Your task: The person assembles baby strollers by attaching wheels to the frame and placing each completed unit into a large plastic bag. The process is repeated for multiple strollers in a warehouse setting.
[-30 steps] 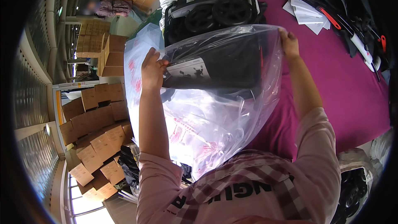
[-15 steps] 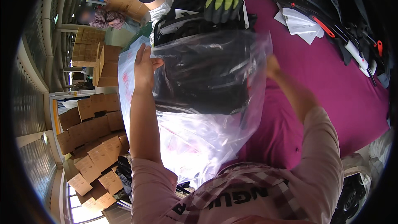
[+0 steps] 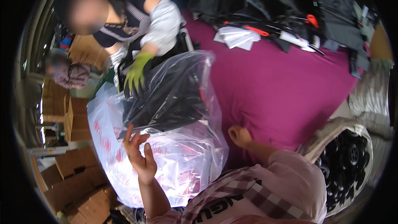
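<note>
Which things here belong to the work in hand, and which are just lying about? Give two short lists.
In hand:
- clear plastic bag with a black item inside
- pile of clear printed bags
- left hand, open at the bag
- right hand
- co-worker's green glove on the bag

Lying about:
- white packets on the magenta table
- cardboard boxes

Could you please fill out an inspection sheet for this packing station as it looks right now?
Surface: magenta-covered table, bare in the middle.
Job's things: clear plastic bag holding a black item, lying on a heap of clear printed bags.
Clutter: black gear and white sheets along the far edge.
Hands: left hand open, fingers spread at the bag's near edge; right hand curled, resting on the table beside the bags, holding nothing visible. A co-worker's green-gloved hand touches the bag's far side.
Cables: nothing seen.
Surroundings: cardboard boxes stacked at left.
</note>
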Available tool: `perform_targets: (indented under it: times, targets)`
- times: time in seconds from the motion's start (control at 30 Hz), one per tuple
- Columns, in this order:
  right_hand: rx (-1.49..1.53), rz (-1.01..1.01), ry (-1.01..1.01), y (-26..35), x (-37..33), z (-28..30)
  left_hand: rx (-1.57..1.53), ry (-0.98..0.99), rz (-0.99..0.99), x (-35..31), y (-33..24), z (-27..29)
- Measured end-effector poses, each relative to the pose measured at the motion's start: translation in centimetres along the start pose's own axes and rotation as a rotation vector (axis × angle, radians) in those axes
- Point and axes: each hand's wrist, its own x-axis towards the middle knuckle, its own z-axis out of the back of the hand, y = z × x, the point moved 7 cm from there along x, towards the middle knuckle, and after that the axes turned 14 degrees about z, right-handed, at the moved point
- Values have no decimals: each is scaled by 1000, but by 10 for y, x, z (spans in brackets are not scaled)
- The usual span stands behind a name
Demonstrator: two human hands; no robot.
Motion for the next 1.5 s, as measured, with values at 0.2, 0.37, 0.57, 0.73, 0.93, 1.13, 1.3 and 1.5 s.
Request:
perform_targets:
  times: [0.2,0.37,0.57,0.73,0.93,1.13,1.3,1.5]
  targets:
    - [-201,-104,103,44,-73,51,-356,365,7,-39,-21,-58]
    - [-409,-121,-114,80,-78,133,-396,829,104,-126,-19,-166]
    - [-401,-281,-77,78,-155,136,-237,1116,-11,-217,-5,-202]
    - [-97,-532,-195,40,-168,149,-80,1055,14,-224,17,-227]
    - [234,-382,-511,-49,-99,264,123,1077,14,-247,56,-313]
    - [541,-330,-877,-129,-20,459,15,907,852,-271,88,-319]
    - [739,-232,-1191,-163,72,585,220,909,913,-273,53,-306]
    - [1417,-223,-1200,-202,149,608,337,872,892,-312,81,-325]
